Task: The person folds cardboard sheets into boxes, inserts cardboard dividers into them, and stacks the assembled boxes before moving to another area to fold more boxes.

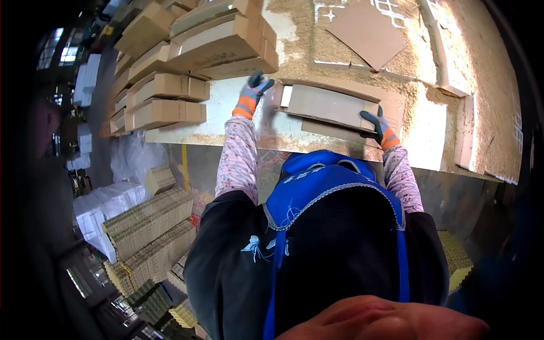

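Note:
A long, narrow cardboard box (290, 111) lies open on the worktable, with a flat grey piece (328, 105) filling most of it. At the box's right end, my right hand (378, 126), in a dark-and-orange work glove, grips the end with the thumb over the grey piece. My left hand (252, 93), gloved alike, is off the box's left end with its fingers apart and nothing in them. Beneath the box, a flat cardboard sheet (391, 102) shows at its edges.
Several filled cardboard boxes (170, 113) are stacked at the table's left. A square cardboard sheet (368, 34) lies at the back, among sawdust-like debris. A raised light-coloured ledge (464, 133) stands at the right. Bundled strips (153, 221) are piled on the floor, lower left.

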Demonstrator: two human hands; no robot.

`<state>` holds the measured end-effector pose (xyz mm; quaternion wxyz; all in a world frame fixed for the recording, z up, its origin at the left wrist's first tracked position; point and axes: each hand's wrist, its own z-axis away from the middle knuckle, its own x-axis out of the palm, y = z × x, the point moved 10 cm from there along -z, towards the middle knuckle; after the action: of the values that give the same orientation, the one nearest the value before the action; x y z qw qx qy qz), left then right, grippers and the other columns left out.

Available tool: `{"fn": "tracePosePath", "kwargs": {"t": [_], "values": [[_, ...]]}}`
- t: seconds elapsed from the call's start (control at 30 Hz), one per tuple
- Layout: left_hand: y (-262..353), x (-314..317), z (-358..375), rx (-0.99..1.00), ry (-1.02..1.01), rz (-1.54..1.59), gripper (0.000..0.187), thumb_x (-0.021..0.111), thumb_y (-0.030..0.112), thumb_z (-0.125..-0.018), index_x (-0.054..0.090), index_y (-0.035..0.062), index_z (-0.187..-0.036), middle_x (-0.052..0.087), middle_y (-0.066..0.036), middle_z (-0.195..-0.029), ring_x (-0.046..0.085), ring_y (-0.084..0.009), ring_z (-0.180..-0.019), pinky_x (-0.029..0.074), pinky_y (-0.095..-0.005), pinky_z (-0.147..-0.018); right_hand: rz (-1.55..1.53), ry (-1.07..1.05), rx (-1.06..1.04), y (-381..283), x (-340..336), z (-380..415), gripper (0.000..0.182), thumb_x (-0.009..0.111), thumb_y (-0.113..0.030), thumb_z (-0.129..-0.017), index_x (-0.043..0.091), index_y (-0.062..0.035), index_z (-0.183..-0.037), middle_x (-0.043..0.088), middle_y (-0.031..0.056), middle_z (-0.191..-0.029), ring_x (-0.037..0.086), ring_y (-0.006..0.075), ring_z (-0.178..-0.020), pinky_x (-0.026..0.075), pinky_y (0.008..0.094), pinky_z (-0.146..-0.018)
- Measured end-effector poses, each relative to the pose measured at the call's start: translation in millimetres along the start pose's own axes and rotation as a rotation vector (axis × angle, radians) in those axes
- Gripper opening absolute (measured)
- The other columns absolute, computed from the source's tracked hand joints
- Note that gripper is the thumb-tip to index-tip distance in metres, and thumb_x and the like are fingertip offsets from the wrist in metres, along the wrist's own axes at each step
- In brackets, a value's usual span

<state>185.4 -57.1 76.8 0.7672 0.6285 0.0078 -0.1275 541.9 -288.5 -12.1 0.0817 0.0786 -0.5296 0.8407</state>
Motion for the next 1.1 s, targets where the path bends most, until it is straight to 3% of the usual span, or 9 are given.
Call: {"fn": "tracePosePath", "kwargs": {"t": [0.07, 0.13, 0.27, 0.4, 0.47, 0.53, 0.67, 0.73, 1.1], "values": [[-82, 33, 28, -0.57, -0.317, 0.302, 0.064, 0.076, 0.028, -0.074, 0.048, 0.0015, -0.125, 0.06, -0.01, -0.102, 0.055, -0.0155, -0.09, 0.049, -0.0283, -0.072, -0.048, 0.182, 0.165, -10, -1, 9, 0.053, 0.068, -0.007, -0.074, 0.05, -0.0097, -0.124, 0.053, 0.0121, -0.125, 0.045, 0.0298, -0.12, 0.012, 0.0484, -0.112], [-41, 73, 53, -0.367, -0.531, -0.317, 0.064, 0.074, 0.034, -0.075, 0.047, 0.0063, -0.126, 0.057, -0.007, -0.107, 0.055, -0.0169, -0.095, 0.05, -0.0295, -0.074, 0.177, 0.051, -0.217, -31, 10, 11, 0.041, 0.059, -0.021, -0.082, 0.053, -0.0082, -0.12, 0.057, 0.0133, -0.119, 0.048, 0.0311, -0.118, 0.008, 0.048, -0.112], [-55, 71, 59, -0.599, -0.523, 0.134, 0.065, 0.075, 0.037, -0.071, 0.05, 0.0061, -0.123, 0.058, -0.007, -0.104, 0.055, -0.0187, -0.095, 0.054, -0.0318, -0.075, 0.022, 0.159, -0.004, -38, 15, 7, 0.045, 0.055, -0.013, -0.087, 0.043, -0.0094, -0.13, 0.059, 0.0094, -0.111, 0.061, 0.0217, -0.095, 0.053, 0.0307, -0.079], [-61, -12, 59, -0.639, -0.392, 0.287, 0.068, 0.075, 0.036, -0.072, 0.047, 0.0053, -0.126, 0.051, -0.013, -0.119, 0.056, -0.0283, -0.098, 0.053, -0.0389, -0.084, -0.115, 0.056, -0.342, -40, 68, -47, 0.05, 0.059, -0.009, -0.085, 0.037, -0.0025, -0.13, 0.059, 0.0148, -0.11, 0.061, 0.0236, -0.096, 0.052, 0.0313, -0.082], [-48, -65, 39, 0.446, -0.587, -0.673, 0.06, 0.07, 0.034, -0.078, 0.047, 0.0052, -0.125, 0.048, -0.017, -0.124, 0.054, -0.0327, -0.105, 0.05, -0.0437, -0.09, 0.03, 0.223, -0.094, -76, 139, -69, 0.068, 0.075, -0.004, -0.071, 0.037, -0.0012, -0.127, 0.058, 0.0139, -0.109, 0.059, 0.0217, -0.094, 0.051, 0.03, -0.078], [-109, -123, 29, -0.721, -0.26, 0.79, 0.05, 0.064, 0.027, -0.083, 0.048, 0.0074, -0.125, 0.051, -0.019, -0.122, 0.052, -0.0331, -0.109, 0.047, -0.0459, -0.093, -0.081, 0.209, 0.191, -72, 202, -99, 0.079, 0.08, -0.018, -0.068, 0.035, 0.0, -0.13, 0.057, 0.0134, -0.111, 0.058, 0.0208, -0.095, 0.051, 0.0291, -0.074], [-94, -210, -13, 0.038, -0.334, 0.085, 0.045, 0.061, 0.017, -0.083, 0.049, 0.0065, -0.125, 0.051, -0.02, -0.119, 0.057, -0.0342, -0.097, 0.049, -0.044, -0.085, -0.112, 0.123, 0.239, -40, 272, -178, 0.092, 0.081, -0.031, -0.066, 0.028, -0.012, -0.138, 0.05, 0.0123, -0.124, 0.059, 0.0231, -0.094, 0.054, 0.0345, -0.059], [-144, -231, -7, -0.743, -0.011, 0.91, 0.052, 0.069, 0.018, -0.077, 0.05, 0.0046, -0.123, 0.053, -0.02, -0.115, 0.054, -0.0324, -0.1, 0.047, -0.0454, -0.087, -0.137, 0.089, 0.174, -46, 292, -201, 0.092, 0.08, -0.032, -0.067, 0.028, -0.0115, -0.139, 0.05, 0.0124, -0.125, 0.058, 0.0245, -0.096, 0.053, 0.0339, -0.055], [-121, -231, 19, -0.659, 0.079, 1.206, 0.044, 0.064, 0.024, -0.083, 0.051, -0.0022, -0.115, 0.057, -0.018, -0.113, 0.056, -0.033, -0.104, 0.045, -0.0468, -0.092, 0.277, -0.167, -0.425, -72, 279, -257, 0.032, 0.037, -0.012, -0.093, 0.058, -0.0048, -0.116, 0.063, 0.0122, -0.11, 0.057, 0.0202, -0.102, 0.041, 0.0295, -0.092]]}}
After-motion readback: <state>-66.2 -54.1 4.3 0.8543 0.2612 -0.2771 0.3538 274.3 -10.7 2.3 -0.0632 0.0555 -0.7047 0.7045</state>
